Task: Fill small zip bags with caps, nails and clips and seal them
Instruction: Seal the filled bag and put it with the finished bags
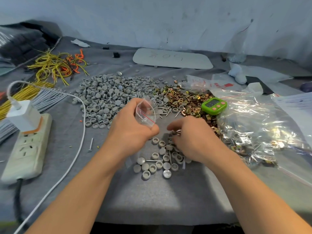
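My left hand [133, 127] holds a small clear zip bag [145, 113] with a red seal line, mouth up, above the grey cloth. My right hand [190, 137] is curled over a small heap of grey caps [158, 161] and nails near me, fingertips down among them; what it holds is hidden. A large pile of grey caps [108, 97] lies beyond the left hand. Brass clips [185, 100] are heaped at centre right, with loose nails [164, 108] between the two piles.
A green timer [214, 105] sits on the clips. Large clear bags of filled packets [253, 132] lie at the right. A power strip [28, 146] with a white charger and cable is at the left, yellow wires [55, 66] behind. A white tray [172, 58] lies by the wall.
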### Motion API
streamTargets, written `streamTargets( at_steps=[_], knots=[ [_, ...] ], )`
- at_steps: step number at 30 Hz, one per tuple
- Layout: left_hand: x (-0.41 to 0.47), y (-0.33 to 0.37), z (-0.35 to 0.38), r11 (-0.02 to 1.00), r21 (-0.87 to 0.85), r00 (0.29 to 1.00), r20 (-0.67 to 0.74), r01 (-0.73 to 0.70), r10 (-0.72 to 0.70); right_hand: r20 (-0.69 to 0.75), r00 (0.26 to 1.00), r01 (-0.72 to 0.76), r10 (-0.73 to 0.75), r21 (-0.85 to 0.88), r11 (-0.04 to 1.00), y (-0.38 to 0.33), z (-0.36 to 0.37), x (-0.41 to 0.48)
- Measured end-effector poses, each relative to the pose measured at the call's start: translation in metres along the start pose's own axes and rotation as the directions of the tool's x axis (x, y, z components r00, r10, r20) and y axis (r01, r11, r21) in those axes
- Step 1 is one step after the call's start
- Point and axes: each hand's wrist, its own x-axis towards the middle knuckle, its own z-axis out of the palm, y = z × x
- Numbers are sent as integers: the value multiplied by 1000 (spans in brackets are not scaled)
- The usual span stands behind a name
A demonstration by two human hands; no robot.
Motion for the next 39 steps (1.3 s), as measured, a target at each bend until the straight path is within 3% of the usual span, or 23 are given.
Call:
streamTargets(
  at_steps=[3, 8, 14, 19, 24, 29, 39],
  knots=[
    [0, 1, -3, 1000, -12, 1000, -9, 6, -6, 76, 993, 94, -86, -104, 990, -4, 3, 0],
    [0, 3, -5, 998, 56, 1000, -30, -5, 6, -8, 991, 130, -132, -109, 985, -1, 6, 3],
    [-2, -1, -7, 973, 227, 998, -13, -49, 53, -203, 979, 62, -32, 147, 987, 2, 8, 8],
    [-7, -2, 0, 931, 346, 993, 19, -114, 114, -298, 952, 175, -75, 326, 929, -8, 2, 1],
    [-9, -3, 10, 884, 427, 982, 116, -187, 152, -310, 924, 290, -224, 188, 938, -17, -2, -8],
    [-11, -3, 15, 884, 416, 976, 137, -213, 171, -242, 933, 295, -266, 92, 951, -18, -2, -8],
    [-5, -4, 6, 972, 218, 989, 131, -91, 63, -391, 914, 271, -113, 376, 886, 1, -13, -8]
  ],
)
